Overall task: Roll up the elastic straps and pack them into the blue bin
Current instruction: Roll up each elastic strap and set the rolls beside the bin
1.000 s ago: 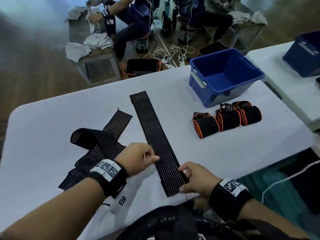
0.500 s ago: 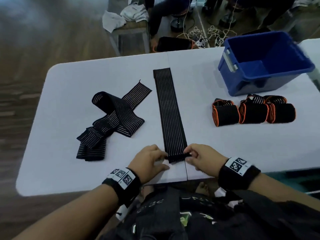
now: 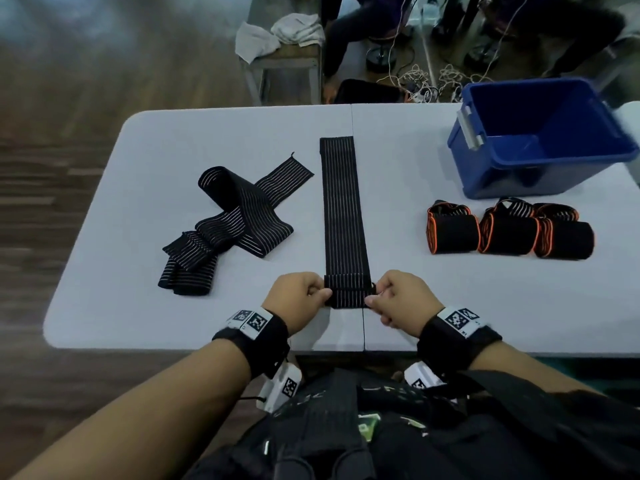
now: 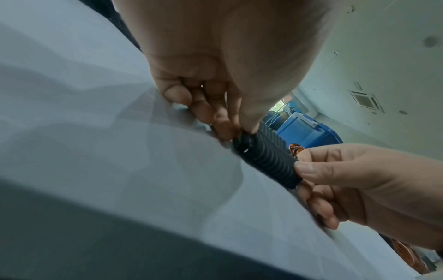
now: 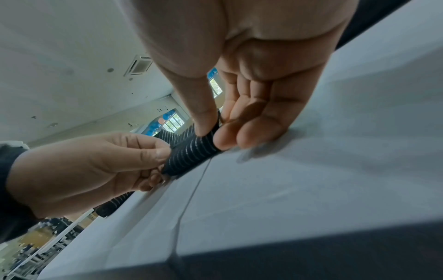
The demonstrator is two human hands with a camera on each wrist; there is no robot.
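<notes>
A long black striped elastic strap (image 3: 341, 206) lies flat down the middle of the white table (image 3: 138, 271), its near end turned into a small roll (image 3: 349, 292). My left hand (image 3: 301, 296) pinches the roll's left end (image 4: 242, 144) and my right hand (image 3: 398, 299) pinches its right end (image 5: 206, 140). A second black strap (image 3: 228, 223) lies loosely crossed and folded on the left. Three rolled straps with orange edges (image 3: 509, 233) sit in a row on the right. Behind them stands the blue bin (image 3: 540, 140), which looks empty.
The table's near edge (image 3: 346, 349) runs just behind my wrists. Beyond the far edge, seated people, a small table with white cloths (image 3: 280, 32) and tangled cables (image 3: 426, 81) are on the floor.
My hands went from flattening the strap's near end to pinching it at both sides and turning it over; the roll has grown and crept away from me. My head view shifted to face the table squarely.
</notes>
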